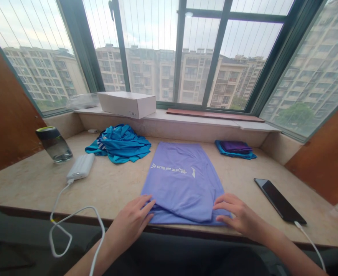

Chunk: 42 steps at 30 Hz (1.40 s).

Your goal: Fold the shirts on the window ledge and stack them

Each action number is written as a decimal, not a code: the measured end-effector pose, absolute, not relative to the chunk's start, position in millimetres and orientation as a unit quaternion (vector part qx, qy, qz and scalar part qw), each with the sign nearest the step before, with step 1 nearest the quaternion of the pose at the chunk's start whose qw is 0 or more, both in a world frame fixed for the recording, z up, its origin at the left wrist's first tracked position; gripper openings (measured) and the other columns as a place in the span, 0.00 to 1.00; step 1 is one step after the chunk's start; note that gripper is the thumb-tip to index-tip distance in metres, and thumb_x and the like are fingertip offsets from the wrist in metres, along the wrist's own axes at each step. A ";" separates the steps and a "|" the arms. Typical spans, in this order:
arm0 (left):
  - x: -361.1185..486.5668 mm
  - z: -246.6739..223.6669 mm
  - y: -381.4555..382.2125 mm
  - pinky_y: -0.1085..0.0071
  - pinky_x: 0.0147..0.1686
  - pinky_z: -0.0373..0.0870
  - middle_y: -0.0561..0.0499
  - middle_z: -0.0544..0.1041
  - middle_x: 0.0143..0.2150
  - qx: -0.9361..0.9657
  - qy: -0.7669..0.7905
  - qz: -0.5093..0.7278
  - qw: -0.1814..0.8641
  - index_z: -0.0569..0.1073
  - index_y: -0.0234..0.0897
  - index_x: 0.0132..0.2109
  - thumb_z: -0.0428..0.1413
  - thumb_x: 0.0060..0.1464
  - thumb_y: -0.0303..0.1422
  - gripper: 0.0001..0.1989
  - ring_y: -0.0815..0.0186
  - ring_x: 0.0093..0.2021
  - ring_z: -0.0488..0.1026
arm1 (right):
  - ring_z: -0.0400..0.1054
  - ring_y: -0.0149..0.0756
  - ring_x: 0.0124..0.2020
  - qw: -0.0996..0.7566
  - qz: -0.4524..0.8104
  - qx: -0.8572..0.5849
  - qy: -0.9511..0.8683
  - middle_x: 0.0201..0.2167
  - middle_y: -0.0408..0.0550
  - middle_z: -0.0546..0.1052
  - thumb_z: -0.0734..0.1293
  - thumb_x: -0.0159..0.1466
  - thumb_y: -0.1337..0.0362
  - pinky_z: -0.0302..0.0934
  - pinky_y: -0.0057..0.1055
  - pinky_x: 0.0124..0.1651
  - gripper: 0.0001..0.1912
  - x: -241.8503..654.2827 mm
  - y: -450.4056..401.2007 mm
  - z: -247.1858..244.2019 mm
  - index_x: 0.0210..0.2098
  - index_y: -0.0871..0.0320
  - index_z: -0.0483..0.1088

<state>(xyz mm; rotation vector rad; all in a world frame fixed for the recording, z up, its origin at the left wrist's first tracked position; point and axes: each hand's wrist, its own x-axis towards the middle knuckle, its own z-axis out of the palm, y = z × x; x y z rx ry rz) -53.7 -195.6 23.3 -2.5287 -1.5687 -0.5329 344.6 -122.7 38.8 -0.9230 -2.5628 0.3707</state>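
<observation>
A lavender shirt [183, 184] lies folded lengthwise on the counter in front of me, with white lettering and a white logo on its upper face. Its near edge reaches the counter's front edge, where the layers do not quite line up. My left hand [132, 216] is at the near left corner, fingers stretched and slightly apart, fingertips touching the cloth. At the near right corner is my right hand [238, 214], its fingers curved and the thumb apart from them. Fabric shows between that thumb and the fingers, lying flat on the counter.
Crumpled blue clothing [125, 142] lies back left, a folded blue and purple stack [234, 148] back right. A bottle [53, 145] and a white power bank [81, 166] with a looping cable stand left. A phone [279, 201] charges right. A white box [128, 104] sits on the sill.
</observation>
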 end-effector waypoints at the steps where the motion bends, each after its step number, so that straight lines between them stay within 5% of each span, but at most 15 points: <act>1: -52.8 23.2 -198.5 0.57 0.56 0.75 0.44 0.77 0.58 -0.840 -0.509 -0.175 0.067 0.76 0.41 0.57 0.54 0.63 0.30 0.17 0.54 0.56 0.76 | 0.72 0.41 0.47 0.194 0.131 -0.327 -0.915 0.45 0.49 0.77 0.70 0.67 0.57 0.68 0.37 0.52 0.11 336.7 -124.0 37.2 0.47 0.50 0.77; 9: -45.7 23.5 -216.1 0.54 0.56 0.75 0.45 0.78 0.55 -0.860 -0.471 -0.181 0.080 0.79 0.40 0.49 0.53 0.64 0.29 0.12 0.54 0.56 0.75 | 0.72 0.40 0.41 0.220 0.051 -0.315 -0.922 0.41 0.50 0.78 0.64 0.71 0.64 0.66 0.39 0.47 0.09 311.4 -117.1 21.6 0.41 0.54 0.78; 14: -51.4 19.9 -215.9 0.55 0.59 0.73 0.45 0.78 0.56 -0.883 -0.419 -0.177 0.114 0.78 0.39 0.50 0.48 0.63 0.20 0.18 0.57 0.58 0.75 | 0.73 0.41 0.41 0.274 -0.018 -0.294 -0.915 0.40 0.52 0.79 0.63 0.71 0.66 0.67 0.40 0.48 0.10 331.1 -113.1 34.3 0.44 0.56 0.77; 21: -57.1 17.6 -218.9 0.61 0.60 0.72 0.45 0.78 0.57 -0.875 -0.392 -0.245 0.144 0.77 0.37 0.47 0.48 0.66 0.23 0.13 0.59 0.60 0.73 | 0.74 0.43 0.50 0.196 0.022 -0.264 -0.944 0.47 0.52 0.80 0.64 0.70 0.65 0.69 0.41 0.52 0.10 346.0 -131.8 34.5 0.47 0.53 0.77; 25: -59.9 12.3 -218.7 0.64 0.60 0.72 0.44 0.78 0.57 -0.859 -0.414 -0.267 0.142 0.77 0.37 0.42 0.49 0.66 0.24 0.12 0.61 0.59 0.74 | 0.69 0.48 0.59 0.159 0.058 -0.282 -0.944 0.58 0.53 0.75 0.71 0.65 0.57 0.66 0.46 0.60 0.26 351.9 -143.6 19.7 0.61 0.50 0.70; 28: -63.8 13.6 -220.3 0.65 0.60 0.72 0.45 0.79 0.57 -0.870 -0.405 -0.250 0.131 0.77 0.37 0.49 0.49 0.66 0.25 0.13 0.61 0.59 0.75 | 0.69 0.50 0.59 0.163 0.044 -0.287 -0.943 0.60 0.54 0.74 0.73 0.63 0.58 0.66 0.47 0.61 0.33 353.4 -151.8 7.4 0.66 0.51 0.65; 32: -70.5 21.9 -225.4 0.67 0.61 0.70 0.49 0.80 0.56 -0.885 -0.386 -0.226 0.128 0.71 0.41 0.61 0.45 0.67 0.23 0.21 0.63 0.58 0.76 | 0.73 0.46 0.52 0.210 0.012 -0.276 -0.938 0.55 0.54 0.78 0.67 0.67 0.69 0.69 0.44 0.55 0.25 351.4 -159.3 -7.4 0.63 0.54 0.67; 37: -77.2 17.1 -235.2 0.69 0.57 0.74 0.51 0.83 0.48 -0.853 -0.408 -0.317 0.078 0.75 0.45 0.57 0.49 0.65 0.23 0.19 0.64 0.51 0.79 | 0.76 0.42 0.41 0.291 0.024 -0.237 -0.927 0.43 0.49 0.82 0.62 0.67 0.75 0.71 0.42 0.48 0.22 349.6 -167.7 -4.9 0.56 0.50 0.72; 42: -71.2 28.4 -243.3 0.70 0.48 0.78 0.50 0.82 0.46 -0.768 -0.455 -0.451 0.014 0.73 0.46 0.55 0.48 0.65 0.25 0.17 0.63 0.47 0.80 | 0.77 0.47 0.39 0.374 0.069 -0.223 -0.898 0.39 0.49 0.82 0.64 0.66 0.70 0.73 0.44 0.44 0.21 352.1 -181.6 32.1 0.57 0.46 0.70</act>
